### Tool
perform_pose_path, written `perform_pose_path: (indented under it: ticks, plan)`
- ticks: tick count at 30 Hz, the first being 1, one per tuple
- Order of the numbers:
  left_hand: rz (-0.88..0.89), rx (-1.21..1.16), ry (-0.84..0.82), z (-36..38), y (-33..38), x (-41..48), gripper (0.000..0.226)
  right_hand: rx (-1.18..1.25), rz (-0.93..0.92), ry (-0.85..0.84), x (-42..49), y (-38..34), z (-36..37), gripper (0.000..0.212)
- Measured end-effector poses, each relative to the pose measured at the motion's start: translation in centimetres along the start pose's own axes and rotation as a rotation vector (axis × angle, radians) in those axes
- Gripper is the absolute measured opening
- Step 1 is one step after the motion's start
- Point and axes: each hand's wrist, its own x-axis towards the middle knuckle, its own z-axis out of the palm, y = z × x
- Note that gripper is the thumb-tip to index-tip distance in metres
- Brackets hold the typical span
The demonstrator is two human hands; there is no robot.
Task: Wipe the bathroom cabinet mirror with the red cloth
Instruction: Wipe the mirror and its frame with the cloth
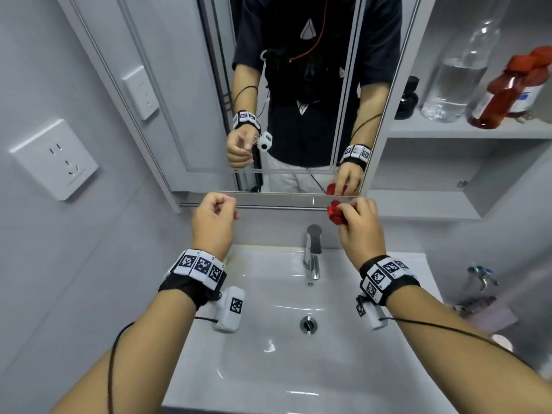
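The cabinet mirror [185, 94] fills the upper middle of the view and reflects a person in a dark shirt. My right hand [360, 227] is closed around a bunched red cloth [335, 213] just under the mirror's lower right edge, at the bottom rail. My left hand [212, 221] is held up in a loose fist near the lower edge of the mirror, with nothing in it. Both wrists carry black bands with printed marker tags.
A white sink [286, 363] with a chrome tap [313, 249] lies below my arms. An open shelf [466, 131] on the right holds a clear bottle [457, 82], a red-capped bottle [507, 88] and a small dark jar [407, 98]. A wall socket [55, 159] sits left.
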Motion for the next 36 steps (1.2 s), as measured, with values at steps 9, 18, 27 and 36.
perform_pose_path:
  ticks: [9, 18, 27, 36]
  plan:
    - [0.025, 0.000, -0.038, 1.0, 0.1, -0.5, 0.018, -0.001, -0.087, 0.115, 2.8, -0.4, -0.1, 0.017]
    - [0.028, -0.010, -0.131, 1.5, 0.5, 2.9, 0.016, -0.053, -0.099, 0.205, 4.6, -0.9, -1.1, 0.021]
    - [0.039, -0.054, -0.231, 2.4, 0.5, 4.0, 0.013, -0.013, -0.088, 0.254, 5.1, -1.2, -0.6, 0.022]
    - [0.038, -0.065, -0.245, 2.7, -0.2, 4.3, 0.016, -0.016, -0.146, 0.291, 5.9, -2.7, -0.9, 0.026]
